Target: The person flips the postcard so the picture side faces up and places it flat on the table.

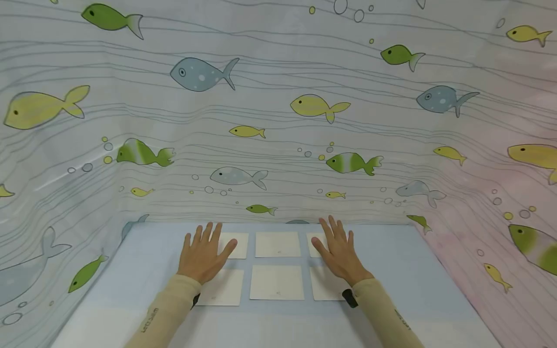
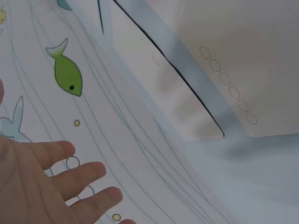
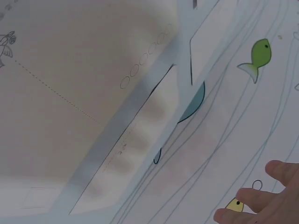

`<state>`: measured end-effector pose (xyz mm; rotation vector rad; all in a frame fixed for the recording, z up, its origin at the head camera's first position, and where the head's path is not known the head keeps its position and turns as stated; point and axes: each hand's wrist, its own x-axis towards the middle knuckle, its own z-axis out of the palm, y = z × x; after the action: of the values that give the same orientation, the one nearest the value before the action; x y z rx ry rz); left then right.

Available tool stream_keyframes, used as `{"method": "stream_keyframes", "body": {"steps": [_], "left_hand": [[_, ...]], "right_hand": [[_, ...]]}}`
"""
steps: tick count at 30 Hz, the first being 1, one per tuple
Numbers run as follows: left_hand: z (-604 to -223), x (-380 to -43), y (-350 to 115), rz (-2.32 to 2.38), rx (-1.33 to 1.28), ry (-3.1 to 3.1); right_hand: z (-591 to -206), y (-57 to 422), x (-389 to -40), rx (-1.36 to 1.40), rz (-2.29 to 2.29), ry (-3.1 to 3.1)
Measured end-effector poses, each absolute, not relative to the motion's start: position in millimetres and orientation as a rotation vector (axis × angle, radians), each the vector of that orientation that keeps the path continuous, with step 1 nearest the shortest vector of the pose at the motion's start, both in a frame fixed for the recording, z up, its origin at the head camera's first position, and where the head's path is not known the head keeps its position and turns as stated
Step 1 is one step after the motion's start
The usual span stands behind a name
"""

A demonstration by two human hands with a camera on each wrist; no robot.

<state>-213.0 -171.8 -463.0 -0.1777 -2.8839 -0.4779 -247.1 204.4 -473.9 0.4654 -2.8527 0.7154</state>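
Several pale cream sheets lie in two rows on a light blue table. In the head view my left hand (image 1: 201,258) is over the left-hand sheets (image 1: 235,246), fingers straight and spread, palm down. My right hand (image 1: 341,253) mirrors it over the right-hand sheets (image 1: 324,285) and partly hides them. Between the hands are the middle far sheet (image 1: 277,244) and the middle near sheet (image 1: 277,282). Both wrist views show spread fingers with nothing held. A row of printed circles (image 2: 225,79) marks one sheet in the left wrist view; the right wrist view shows a faint dotted line (image 3: 56,91).
A fish-patterned curtain (image 1: 278,145) rises behind the light blue table (image 1: 383,270) and along both its sides. Long beige sleeves (image 1: 167,314) cover the forearms, with a dark band (image 1: 349,297) at the right wrist.
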Motion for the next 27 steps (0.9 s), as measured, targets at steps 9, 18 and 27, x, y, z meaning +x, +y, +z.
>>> {"method": "stream_keyframes", "body": {"steps": [9,18,27], "left_hand": [[-462,-217,-175,-0.473,-0.218,-2.877],[-454,-225,-201,-0.59,-0.363,-2.863],[-463,-241,-239,-0.701,-0.307,-3.038]], "right_hand": [[-473,202,-249,0.46,0.731,-2.835],[-477,192,-247,0.438,0.88,-2.845],[-480,169,-247,0.569,0.983,-2.843]]}}
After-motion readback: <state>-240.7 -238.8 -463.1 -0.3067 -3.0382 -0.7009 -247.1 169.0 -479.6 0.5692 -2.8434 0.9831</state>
